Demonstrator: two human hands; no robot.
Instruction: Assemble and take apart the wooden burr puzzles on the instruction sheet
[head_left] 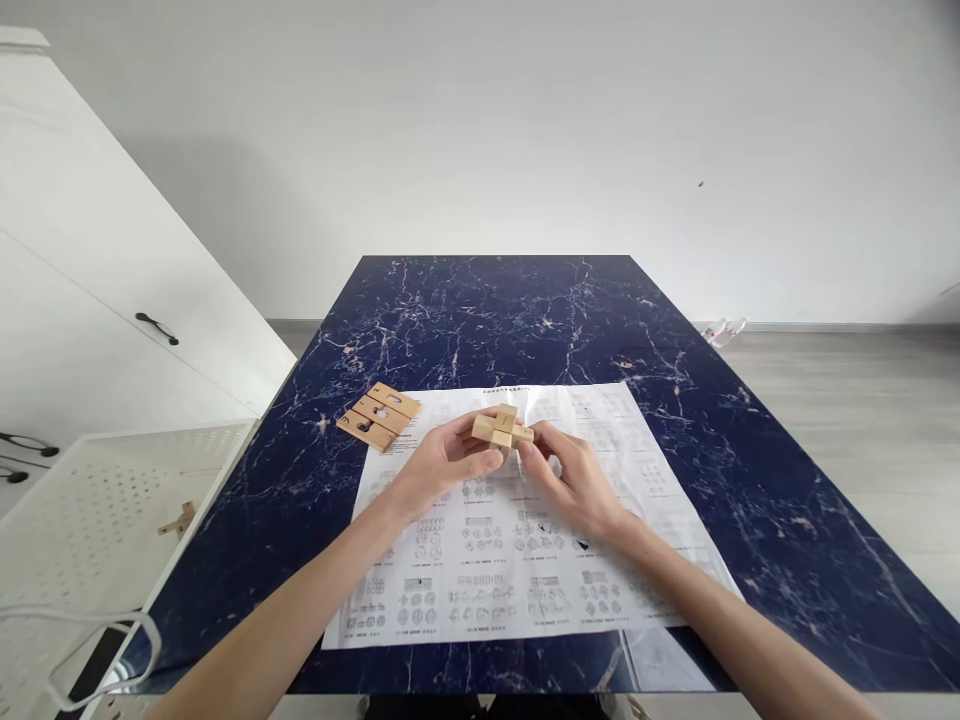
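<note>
A light wooden interlocking puzzle point(504, 424), made of crossed blocks, is held between both hands above a printed sheet. My left hand point(447, 455) is closed around its left side, thumb along the near face. With thumb and fingers, my right hand point(571, 474) pinches the short block end that sticks out on the right. Under the hands lies the white instruction sheet point(480, 560), covered in small diagrams. Left of the hands, several flat wooden pieces point(379, 415) with cut-outs and numbers lie side by side, overlapping the sheet's upper left corner.
The dark blue marbled table point(495, 310) reaches toward a pale wall. At the left stand a white cabinet point(97, 260) and a perforated white surface point(112, 480) bearing a small wooden piece point(178, 520) and a white cable point(150, 640). Clear bottles point(724, 330) are on the floor at right.
</note>
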